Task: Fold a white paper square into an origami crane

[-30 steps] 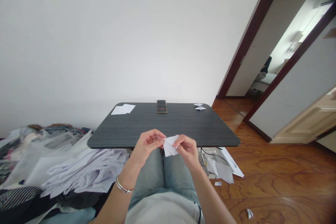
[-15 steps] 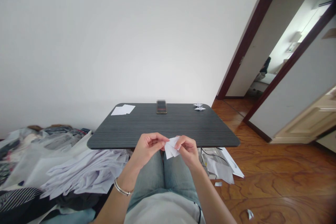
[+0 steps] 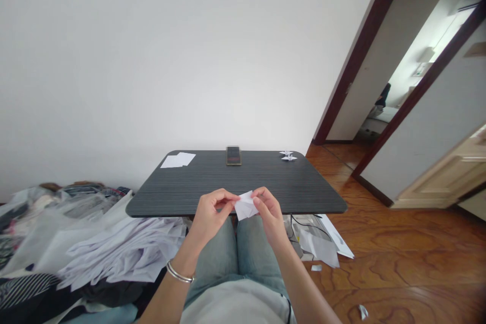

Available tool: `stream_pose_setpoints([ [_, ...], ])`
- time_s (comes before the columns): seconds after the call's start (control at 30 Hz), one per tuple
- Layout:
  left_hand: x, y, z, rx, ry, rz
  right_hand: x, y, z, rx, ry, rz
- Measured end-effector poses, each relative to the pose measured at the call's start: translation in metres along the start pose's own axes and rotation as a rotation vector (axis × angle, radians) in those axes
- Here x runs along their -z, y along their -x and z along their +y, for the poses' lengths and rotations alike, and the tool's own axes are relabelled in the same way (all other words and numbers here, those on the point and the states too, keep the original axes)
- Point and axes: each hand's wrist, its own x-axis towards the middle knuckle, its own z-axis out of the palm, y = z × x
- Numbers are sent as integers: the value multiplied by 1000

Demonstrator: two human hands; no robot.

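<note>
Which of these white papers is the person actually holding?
The small folded piece between the left hand and right hand; the flat sheets and paper cranes lie on the dark table.

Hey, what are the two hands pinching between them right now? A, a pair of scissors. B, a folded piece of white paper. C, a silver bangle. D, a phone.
B: the fingertips of the left hand and the right hand both grip a folded piece of white paper between them.
</note>
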Motion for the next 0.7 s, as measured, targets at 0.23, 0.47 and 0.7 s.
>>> stream_pose_setpoints([
  [0.23,0,0,-1,-91,-94,37,1,-4,4,-53,18,118],
  [0.47,-2,1,-2,-160,-127,51,4,-5,8,-50,85,158],
  [0.7,-3,-1,-11,-76,-9,60,2,-4,5,-78,19,151],
])
